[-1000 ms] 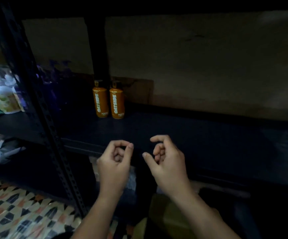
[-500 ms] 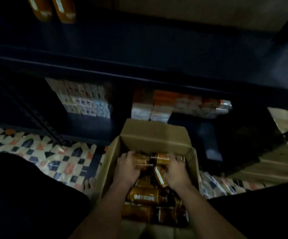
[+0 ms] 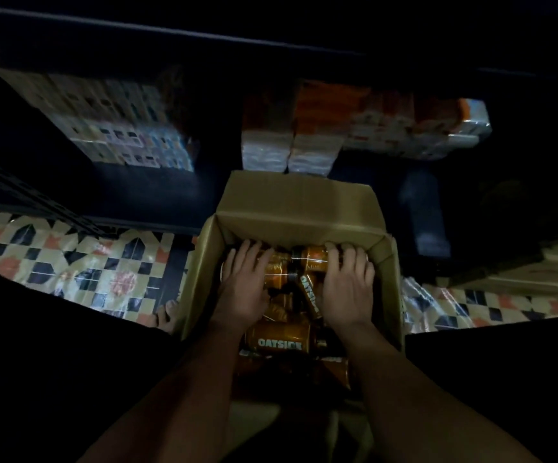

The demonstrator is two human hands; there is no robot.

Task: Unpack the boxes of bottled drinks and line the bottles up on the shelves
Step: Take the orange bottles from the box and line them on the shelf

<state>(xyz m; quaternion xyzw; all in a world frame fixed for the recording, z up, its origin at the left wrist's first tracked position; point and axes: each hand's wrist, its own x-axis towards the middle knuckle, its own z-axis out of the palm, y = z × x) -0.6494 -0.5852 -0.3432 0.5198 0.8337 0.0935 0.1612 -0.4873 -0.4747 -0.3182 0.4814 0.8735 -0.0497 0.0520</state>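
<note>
One open box (image 3: 291,202), two hands, several bottles (image 3: 279,337).

Tiled floor (image 3: 70,259) w/ open cardboard box (image 3: 291,202); low shelf (image 3: 144,192) w/ wrapped packs (image 3: 120,128).

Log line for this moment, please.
phase: picking | left hand: grips bottle in cardboard box | right hand: grips bottle | bottles: lying loose in box

Both forearms run off the bottom edge. The left hand (image 3: 242,282) and right hand (image 3: 346,282) cover much of two orange bottles (image 3: 307,262) in the cardboard box (image 3: 296,202), hiding the fingertips' hold. Deeper bottles sink into shadow; the wrapped packs (image 3: 354,128) beyond are too blurred to read
</note>
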